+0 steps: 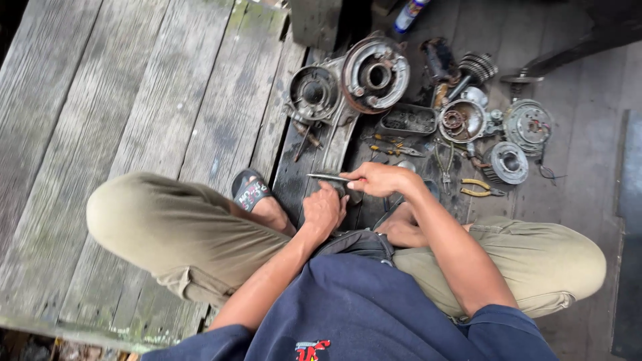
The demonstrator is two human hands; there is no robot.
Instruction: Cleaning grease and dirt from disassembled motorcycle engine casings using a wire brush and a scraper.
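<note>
I am squatting on weathered wooden planks [134, 100], looking down between my knees. My right hand [380, 179] is closed around a thin metal tool [328, 177] whose shaft points left. My left hand [324, 208] is closed just below it, gripping a small dark part [341, 190] that is mostly hidden by my fingers. The tool's shaft lies just above my left hand, close to that part. Both hands work over the oily dark board between my feet.
Greasy engine parts lie ahead: a large casing with round openings [348, 80], a small tray of bits [408, 120], a round bowl-like part [461, 120], a toothed disc [508, 162], yellow-handled pliers [481, 188] and a bottle [409, 13]. My sandalled foot [253, 192] rests at the left.
</note>
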